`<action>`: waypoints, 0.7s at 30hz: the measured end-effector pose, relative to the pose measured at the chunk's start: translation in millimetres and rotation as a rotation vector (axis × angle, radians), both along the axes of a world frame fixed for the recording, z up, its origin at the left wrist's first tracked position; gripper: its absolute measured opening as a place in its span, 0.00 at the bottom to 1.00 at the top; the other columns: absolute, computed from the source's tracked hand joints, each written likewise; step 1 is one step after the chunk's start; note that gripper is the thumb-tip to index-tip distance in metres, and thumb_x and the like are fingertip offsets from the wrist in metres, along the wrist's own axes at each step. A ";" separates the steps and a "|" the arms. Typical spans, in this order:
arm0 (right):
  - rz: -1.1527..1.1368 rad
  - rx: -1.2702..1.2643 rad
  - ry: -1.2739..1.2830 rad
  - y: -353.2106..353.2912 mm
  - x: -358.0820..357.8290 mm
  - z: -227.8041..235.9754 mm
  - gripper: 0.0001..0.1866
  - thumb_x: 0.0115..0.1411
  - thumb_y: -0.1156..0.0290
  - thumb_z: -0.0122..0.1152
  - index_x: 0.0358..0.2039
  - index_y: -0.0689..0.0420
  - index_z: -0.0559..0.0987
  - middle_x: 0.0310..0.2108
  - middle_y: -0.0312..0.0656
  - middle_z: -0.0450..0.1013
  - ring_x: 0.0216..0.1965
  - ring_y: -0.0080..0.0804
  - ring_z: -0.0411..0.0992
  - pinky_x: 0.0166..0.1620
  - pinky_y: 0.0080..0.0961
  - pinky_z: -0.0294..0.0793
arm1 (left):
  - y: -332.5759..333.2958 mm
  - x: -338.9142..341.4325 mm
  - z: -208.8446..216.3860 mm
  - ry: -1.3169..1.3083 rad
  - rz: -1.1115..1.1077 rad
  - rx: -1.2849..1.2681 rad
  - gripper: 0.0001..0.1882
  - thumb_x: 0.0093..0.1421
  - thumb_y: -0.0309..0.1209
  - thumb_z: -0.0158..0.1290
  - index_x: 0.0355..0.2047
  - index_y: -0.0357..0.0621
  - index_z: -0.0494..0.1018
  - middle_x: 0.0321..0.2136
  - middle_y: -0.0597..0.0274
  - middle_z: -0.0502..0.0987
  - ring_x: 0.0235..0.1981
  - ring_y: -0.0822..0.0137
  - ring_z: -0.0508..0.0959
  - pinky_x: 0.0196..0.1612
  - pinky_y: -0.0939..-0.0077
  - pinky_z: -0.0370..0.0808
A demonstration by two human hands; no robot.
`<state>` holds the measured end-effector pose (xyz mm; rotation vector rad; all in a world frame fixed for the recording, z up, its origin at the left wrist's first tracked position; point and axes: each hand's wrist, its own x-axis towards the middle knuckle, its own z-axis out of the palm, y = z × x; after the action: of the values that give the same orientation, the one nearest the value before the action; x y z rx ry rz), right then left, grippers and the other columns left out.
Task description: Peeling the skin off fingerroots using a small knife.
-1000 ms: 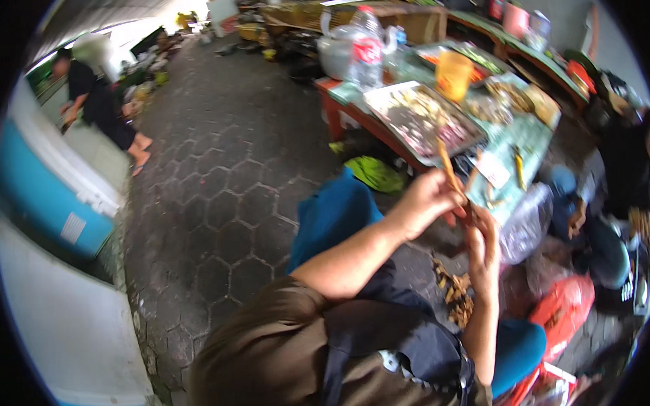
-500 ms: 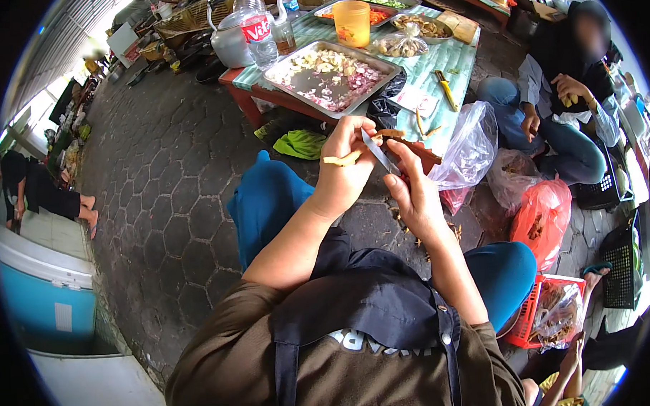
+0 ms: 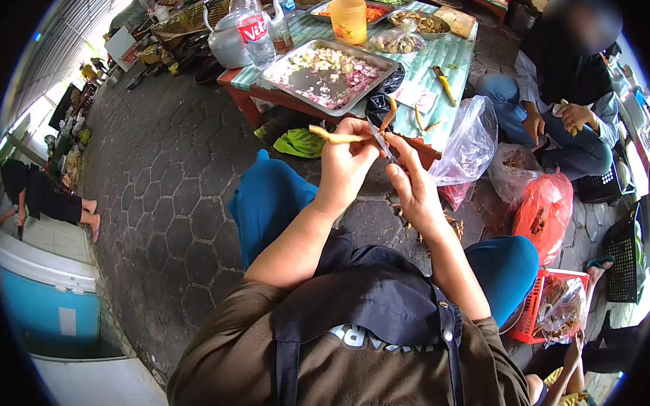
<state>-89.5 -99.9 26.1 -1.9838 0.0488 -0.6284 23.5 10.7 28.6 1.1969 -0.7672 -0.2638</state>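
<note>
My left hand [image 3: 344, 166] is closed around a thin, finger-shaped root [image 3: 333, 137], pale yellow, its free end pointing left. My right hand [image 3: 414, 182] grips a small knife [image 3: 380, 140], its blade up against the root between both hands. Just above the blade stands a curled brown strip [image 3: 388, 113], apparently peel. The handle is mostly hidden by my fingers. Beyond my hands, more brown root pieces [image 3: 424, 122] lie on the near corner of the low table [image 3: 414, 78]. Brown scraps [image 3: 451, 227] are scattered on the floor between my knees.
The table carries a metal tray [image 3: 300, 93] of chopped shallots, a plastic bottle [image 3: 256, 41], a kettle [image 3: 228, 47], an orange cup [image 3: 349, 23] and a yellow-handled cutter [image 3: 446, 86]. Right of it are plastic bags [image 3: 470, 148] and a red basket [image 3: 529, 317]. A person [image 3: 571, 87] sits at right.
The root has swung up, its free end now higher and further left. The brown strip by the blade has turned from lying sideways to upright. Both hands keep their grip.
</note>
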 end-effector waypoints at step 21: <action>-0.082 -0.086 0.005 -2.7 4.5 -9.8 0.22 0.65 0.64 0.50 0.58 0.55 0.65 0.50 0.52 0.70 0.51 0.48 0.70 0.51 0.33 0.68 | 0.0 0.8 0.0 0.044 -0.054 0.008 0.07 0.61 0.18 0.48 0.40 0.37 0.66 0.34 0.63 0.73 0.34 0.75 0.75 0.40 0.79 0.76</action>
<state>-85.0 -102.6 16.3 -2.0748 0.1079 -0.6889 24.3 10.7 28.6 1.1757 -0.7617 -0.3366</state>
